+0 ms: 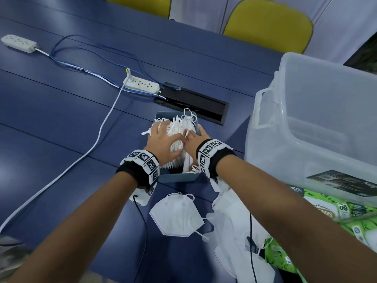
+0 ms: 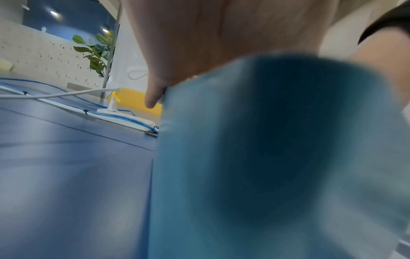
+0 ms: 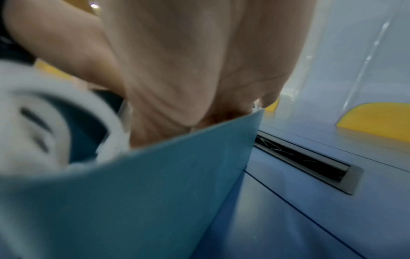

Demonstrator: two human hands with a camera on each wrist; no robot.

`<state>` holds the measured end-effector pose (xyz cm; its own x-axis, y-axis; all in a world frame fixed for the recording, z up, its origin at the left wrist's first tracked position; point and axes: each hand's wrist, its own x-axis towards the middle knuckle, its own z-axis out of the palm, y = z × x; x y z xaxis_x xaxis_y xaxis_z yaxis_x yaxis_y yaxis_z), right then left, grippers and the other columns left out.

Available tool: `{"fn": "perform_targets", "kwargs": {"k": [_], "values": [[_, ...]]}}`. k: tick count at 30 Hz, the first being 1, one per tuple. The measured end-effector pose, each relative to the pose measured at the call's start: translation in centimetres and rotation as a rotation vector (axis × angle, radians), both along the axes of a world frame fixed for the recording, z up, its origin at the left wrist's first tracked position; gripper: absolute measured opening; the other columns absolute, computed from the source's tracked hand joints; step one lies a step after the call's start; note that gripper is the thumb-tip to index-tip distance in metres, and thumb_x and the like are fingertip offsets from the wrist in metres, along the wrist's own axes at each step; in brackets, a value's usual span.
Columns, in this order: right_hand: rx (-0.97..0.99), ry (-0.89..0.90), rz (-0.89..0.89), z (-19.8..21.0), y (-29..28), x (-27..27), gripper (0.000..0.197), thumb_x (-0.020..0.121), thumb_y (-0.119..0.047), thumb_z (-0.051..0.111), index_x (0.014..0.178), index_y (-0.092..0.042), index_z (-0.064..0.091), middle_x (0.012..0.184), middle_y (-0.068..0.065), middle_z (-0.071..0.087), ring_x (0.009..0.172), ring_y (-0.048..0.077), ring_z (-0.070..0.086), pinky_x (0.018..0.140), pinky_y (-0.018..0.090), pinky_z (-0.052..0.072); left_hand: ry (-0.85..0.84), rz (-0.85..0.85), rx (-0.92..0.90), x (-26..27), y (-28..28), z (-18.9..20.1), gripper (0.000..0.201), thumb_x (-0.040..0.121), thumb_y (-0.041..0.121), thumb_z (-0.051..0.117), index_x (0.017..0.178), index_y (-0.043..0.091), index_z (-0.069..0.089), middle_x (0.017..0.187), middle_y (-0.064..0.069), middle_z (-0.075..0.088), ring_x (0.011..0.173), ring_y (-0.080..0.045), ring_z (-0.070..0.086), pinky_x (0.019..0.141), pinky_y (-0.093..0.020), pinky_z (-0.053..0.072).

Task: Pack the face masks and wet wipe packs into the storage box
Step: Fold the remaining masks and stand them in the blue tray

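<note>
A small blue-grey box (image 1: 177, 177) stands mid-table, stuffed with a stack of white face masks (image 1: 177, 127) whose ear loops spill over the rim. My left hand (image 1: 161, 131) lies over the stack's left side with fingers curled around it. My right hand (image 1: 193, 135) grips the right side, fingers down between the masks and the box wall. The wrist views show each palm (image 2: 221, 43) (image 3: 188, 70) just above the box wall (image 2: 266, 157) (image 3: 155, 192). One loose mask (image 1: 175, 215) and a pile of masks (image 1: 234, 221) lie near me. Green wet wipe packs (image 1: 326, 211) sit at the lower right.
A large clear storage box (image 1: 316, 119) stands at the right, close to the small box. Behind the small box is a black cable slot (image 1: 193, 103), then a power strip (image 1: 141, 85) with blue and white cables (image 1: 98, 139). Yellow chairs (image 1: 267, 25) stand at the far edge.
</note>
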<state>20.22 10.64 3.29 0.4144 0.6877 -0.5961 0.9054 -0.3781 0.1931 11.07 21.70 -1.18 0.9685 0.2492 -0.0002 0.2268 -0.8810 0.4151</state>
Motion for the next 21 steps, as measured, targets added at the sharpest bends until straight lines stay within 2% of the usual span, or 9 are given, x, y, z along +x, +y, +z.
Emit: {"fn": "perform_targets", "kwargs": {"k": [2,4,6,9,11,13,16,18,21], "values": [[0.127,0.075,-0.051,0.2,-1.2,0.4,0.09,0.086,-0.041,0.062,0.15,-0.006,0.009,0.158,0.013,0.005,0.147,0.023,0.002,0.117,0.053,-0.002,0.068,0.019,0.049,0.1,-0.4,0.3,0.038,0.082,0.045,0.063,0.118,0.034,0.06,0.15,-0.017,0.023,0.14,-0.043,0.01,0.104,-0.067,0.026],[0.408,0.226,-0.24,0.0,-3.1,0.4,0.104,0.075,-0.046,0.074,0.15,-0.008,0.013,0.158,0.011,0.003,0.147,0.024,0.003,0.119,0.047,0.006,0.047,0.059,0.054,-0.2,-0.6,0.5,0.059,0.082,0.05,0.065,0.136,0.037,0.045,0.157,-0.011,0.007,0.144,-0.039,-0.003,0.109,-0.067,0.017],[0.667,0.369,-0.507,-1.0,-5.3,-0.1,0.09,0.084,-0.034,0.068,0.151,-0.01,0.014,0.158,0.011,0.006,0.146,0.025,0.01,0.117,0.035,0.014,-0.079,0.185,-0.032,-0.6,-0.7,0.6,0.081,0.079,0.053,0.066,0.147,0.033,0.028,0.158,-0.013,0.003,0.145,-0.038,-0.003,0.112,-0.063,0.012],[0.748,0.478,-0.748,-2.9,-6.9,-1.1,0.056,0.094,-0.025,0.053,0.143,-0.005,0.035,0.145,0.015,0.041,0.133,0.029,0.039,0.105,0.03,0.031,-0.113,0.383,-0.298,-0.7,-1.0,0.5,0.104,0.078,0.052,0.069,0.153,0.019,0.005,0.157,-0.02,0.005,0.146,-0.033,0.004,0.117,-0.055,0.012],[0.786,0.492,-0.789,-3.7,-6.7,-1.8,0.028,0.096,-0.021,0.046,0.117,-0.005,0.056,0.112,0.016,0.063,0.106,0.032,0.057,0.084,0.03,0.041,-0.021,0.388,-0.355,-0.5,-1.5,0.4,0.112,0.078,0.052,0.07,0.152,0.011,-0.004,0.157,-0.022,0.001,0.147,-0.032,0.001,0.118,-0.051,0.011],[0.825,0.454,-0.764,-3.7,-6.2,-2.4,0.021,0.097,-0.017,0.041,0.104,-0.004,0.056,0.095,0.018,0.064,0.09,0.035,0.059,0.074,0.033,0.043,0.046,0.351,-0.293,-0.3,-2.0,0.3,0.117,0.077,0.053,0.07,0.151,0.009,-0.007,0.157,-0.023,-0.005,0.146,-0.034,-0.006,0.119,-0.048,0.005],[0.792,0.41,-0.702,-3.9,-5.8,-2.7,0.027,0.097,-0.016,0.037,0.115,-0.002,0.053,0.103,0.021,0.065,0.096,0.037,0.059,0.075,0.033,0.043,0.101,0.298,-0.163,-0.1,-2.7,0.4,0.12,0.076,0.057,0.069,0.15,0.004,-0.008,0.155,-0.027,-0.004,0.145,-0.037,-0.008,0.119,-0.048,0.0],[0.751,0.373,-0.68,-3.9,-5.5,-2.8,0.028,0.098,-0.017,0.037,0.116,-0.001,0.051,0.107,0.022,0.063,0.1,0.037,0.059,0.074,0.033,0.042,0.131,0.264,-0.026,0.1,-3.5,0.2,0.121,0.075,0.062,0.066,0.15,0.003,-0.008,0.156,-0.025,0.001,0.146,-0.037,-0.005,0.117,-0.05,-0.002],[0.755,0.362,-0.683,-4.0,-5.3,-2.4,0.028,0.098,-0.018,0.038,0.114,0.001,0.051,0.107,0.023,0.063,0.1,0.037,0.058,0.078,0.036,0.044,0.149,0.249,0.05,1.0,-3.8,0.2,0.121,0.074,0.065,0.064,0.151,0.007,-0.009,0.155,-0.023,0.008,0.146,-0.034,0.003,0.116,-0.053,-0.002]]}}
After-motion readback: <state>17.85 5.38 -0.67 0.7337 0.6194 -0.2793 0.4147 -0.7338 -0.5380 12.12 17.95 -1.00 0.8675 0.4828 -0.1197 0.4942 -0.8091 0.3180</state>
